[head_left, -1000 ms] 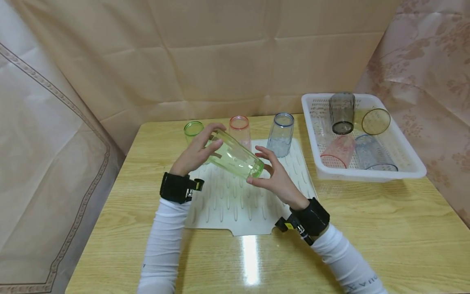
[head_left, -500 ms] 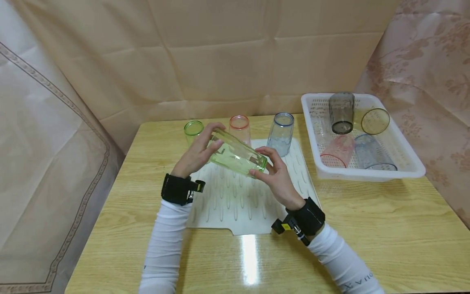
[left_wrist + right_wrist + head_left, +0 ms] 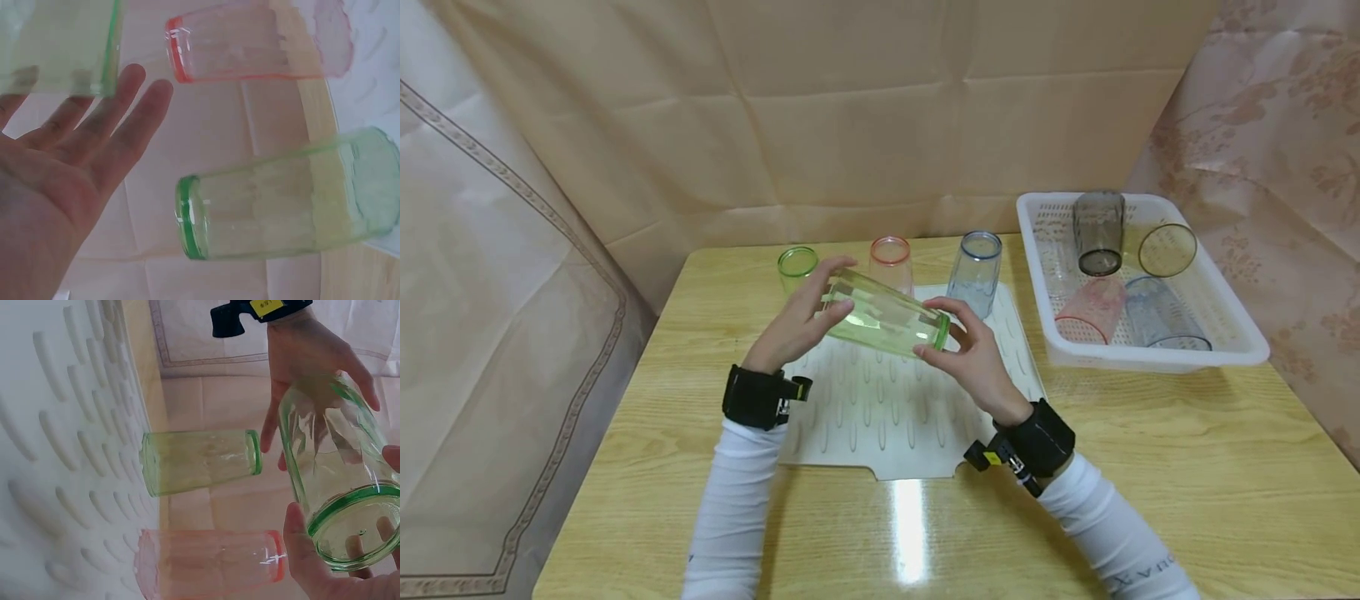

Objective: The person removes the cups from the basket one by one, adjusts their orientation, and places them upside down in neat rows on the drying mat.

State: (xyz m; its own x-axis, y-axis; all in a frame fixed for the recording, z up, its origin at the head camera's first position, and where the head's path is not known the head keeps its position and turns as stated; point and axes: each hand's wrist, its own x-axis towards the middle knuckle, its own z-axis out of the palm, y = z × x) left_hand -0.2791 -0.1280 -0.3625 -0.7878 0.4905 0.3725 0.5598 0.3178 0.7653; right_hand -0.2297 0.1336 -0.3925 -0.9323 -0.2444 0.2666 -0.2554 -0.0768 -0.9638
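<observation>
A pale green glass tumbler is held tilted over a white ridged draining mat. My right hand grips its thick base between thumb and fingers. My left hand is at the other end, thumb and fingers loosely either side of the mouth. Its fingers look fairly straight in the left wrist view, partly behind the tumbler. At the mat's far side three tumblers stand base up: a green one, a pink one and a blue one.
A white perforated basket stands at the right. In it lie a grey tumbler, a yellowish one, a pink one and a blue one. Beneath is a wooden table, with a beige cloth hanging behind.
The held tumbler has shifted slightly right and tilts less steeply. My right hand has moved a little with it. My left hand's fingers sit slightly further back along the mouth end.
</observation>
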